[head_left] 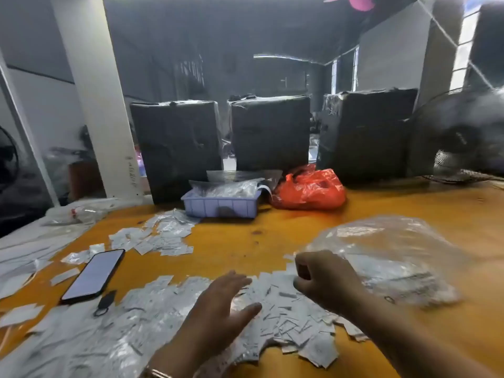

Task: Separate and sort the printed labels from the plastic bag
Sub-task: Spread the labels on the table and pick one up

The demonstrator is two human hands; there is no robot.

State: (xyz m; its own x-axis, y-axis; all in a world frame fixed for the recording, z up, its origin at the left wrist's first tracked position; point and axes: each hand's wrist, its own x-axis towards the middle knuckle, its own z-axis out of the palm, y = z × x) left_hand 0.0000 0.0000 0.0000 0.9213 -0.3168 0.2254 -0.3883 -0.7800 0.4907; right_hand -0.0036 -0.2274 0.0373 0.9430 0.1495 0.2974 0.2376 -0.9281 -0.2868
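Observation:
A wide heap of small white printed labels (283,317) lies on the orange table at the near middle. My left hand (218,301) hovers over the heap with fingers stretched flat. My right hand (324,279) is curled into a fist at the edge of a clear plastic bag (390,249), which puffs up to the right with more labels inside; whether the fingers pinch the bag's edge is hidden. A smaller scatter of labels (155,238) lies farther back on the left.
A phone (94,275) lies face up at the left, a small black tag beside it. A lilac tray (221,207) holding clear bags and a red plastic bag (311,190) stand at the back. Three black wrapped boxes (270,132) line the far edge. A fan stands at right.

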